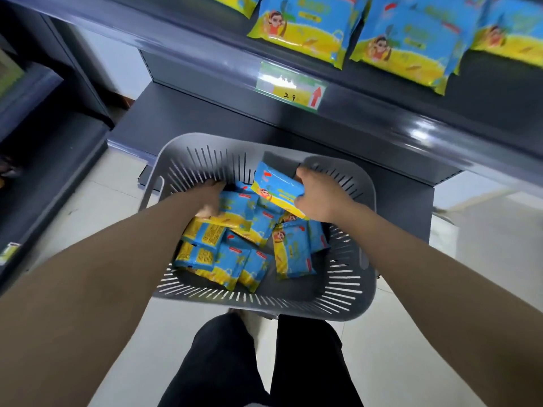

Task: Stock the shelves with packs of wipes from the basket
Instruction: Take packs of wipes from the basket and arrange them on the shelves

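A grey slotted basket [346, 301] stands on the floor in front of me, holding several blue-and-yellow packs of wipes [232, 259]. My right hand [320, 198] grips one pack of wipes [279, 188] by its right end, tilted and raised above the others. My left hand [210, 198] reaches into the basket's left side and holds another pack [235, 211] that lies on the pile; its fingertips are hidden. More packs of the same kind [402, 45] lie in a row on the dark shelf [382, 124] above.
A price label [291, 86] with a red arrow is clipped to the shelf's front edge. A lower dark shelf [182, 113] lies behind the basket and another shelving unit [44, 160] stands at left. My legs in dark trousers [264, 362] stand on pale floor tiles.
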A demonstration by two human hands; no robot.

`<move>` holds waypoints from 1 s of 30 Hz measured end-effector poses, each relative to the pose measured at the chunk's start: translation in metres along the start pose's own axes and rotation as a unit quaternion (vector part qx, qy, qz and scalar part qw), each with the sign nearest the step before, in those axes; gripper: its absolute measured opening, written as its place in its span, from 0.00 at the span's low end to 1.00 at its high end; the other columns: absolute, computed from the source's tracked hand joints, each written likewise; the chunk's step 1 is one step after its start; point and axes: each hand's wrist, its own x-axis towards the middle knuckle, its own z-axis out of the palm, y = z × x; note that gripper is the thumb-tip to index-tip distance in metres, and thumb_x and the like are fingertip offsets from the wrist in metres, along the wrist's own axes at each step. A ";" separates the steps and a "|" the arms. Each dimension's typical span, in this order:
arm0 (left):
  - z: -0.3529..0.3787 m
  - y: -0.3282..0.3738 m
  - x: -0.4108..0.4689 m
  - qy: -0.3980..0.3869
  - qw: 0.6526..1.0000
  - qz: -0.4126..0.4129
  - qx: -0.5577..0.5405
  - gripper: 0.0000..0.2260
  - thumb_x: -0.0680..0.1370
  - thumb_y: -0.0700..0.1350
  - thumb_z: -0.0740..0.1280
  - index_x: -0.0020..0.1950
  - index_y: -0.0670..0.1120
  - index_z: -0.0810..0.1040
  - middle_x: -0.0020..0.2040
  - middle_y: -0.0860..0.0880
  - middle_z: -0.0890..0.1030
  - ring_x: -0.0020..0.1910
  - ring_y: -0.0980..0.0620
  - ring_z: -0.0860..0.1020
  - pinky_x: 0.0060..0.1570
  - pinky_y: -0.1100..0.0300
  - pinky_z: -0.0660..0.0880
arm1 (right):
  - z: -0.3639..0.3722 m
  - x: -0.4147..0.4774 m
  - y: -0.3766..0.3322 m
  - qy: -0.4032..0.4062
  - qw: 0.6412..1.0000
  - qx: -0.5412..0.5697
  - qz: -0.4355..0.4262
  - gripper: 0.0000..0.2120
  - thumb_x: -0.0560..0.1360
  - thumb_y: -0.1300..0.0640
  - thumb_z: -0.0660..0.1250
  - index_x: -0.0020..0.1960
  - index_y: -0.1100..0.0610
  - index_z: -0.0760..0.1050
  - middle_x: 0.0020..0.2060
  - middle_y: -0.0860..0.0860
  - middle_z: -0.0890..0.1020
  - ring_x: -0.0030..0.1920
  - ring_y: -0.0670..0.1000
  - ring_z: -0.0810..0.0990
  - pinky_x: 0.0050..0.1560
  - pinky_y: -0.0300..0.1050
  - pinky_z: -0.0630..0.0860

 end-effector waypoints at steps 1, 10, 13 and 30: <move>0.001 0.001 -0.001 -0.008 1.000 -0.006 0.018 0.39 0.71 0.56 0.71 0.75 0.48 0.55 0.74 0.43 0.55 0.71 0.39 0.57 0.69 0.48 0.61 | -0.002 -0.001 0.000 0.005 1.000 0.000 -0.003 0.19 0.71 0.64 0.61 0.61 0.62 0.66 0.46 0.57 0.78 0.45 0.58 0.77 0.38 0.45 0.66; -0.043 0.030 -0.050 0.010 0.999 0.035 0.006 0.30 0.69 0.45 0.75 0.68 0.42 0.69 0.66 0.43 0.73 0.63 0.42 0.72 0.61 0.53 0.71 | -0.053 -0.022 -0.020 0.035 0.999 0.005 -0.003 0.12 0.69 0.63 0.61 0.48 0.54 0.61 0.38 0.53 0.74 0.36 0.57 0.73 0.33 0.46 0.68; -0.082 0.047 -0.077 0.016 0.997 0.079 0.021 0.23 0.69 0.45 0.74 0.62 0.44 0.74 0.60 0.45 0.76 0.56 0.45 0.74 0.52 0.56 0.71 | -0.079 -0.032 -0.021 0.056 0.998 0.012 -0.017 0.11 0.69 0.63 0.61 0.48 0.53 0.62 0.40 0.54 0.74 0.38 0.57 0.73 0.35 0.45 0.65; -0.267 0.247 -0.176 0.211 0.920 0.327 -0.050 0.09 0.69 0.43 0.73 0.46 0.47 0.78 0.40 0.51 0.79 0.39 0.53 0.75 0.37 0.63 0.69 | -0.284 -0.104 0.106 0.307 0.950 -0.004 0.063 0.14 0.69 0.63 0.62 0.54 0.56 0.69 0.47 0.60 0.79 0.47 0.63 0.77 0.44 0.50 0.73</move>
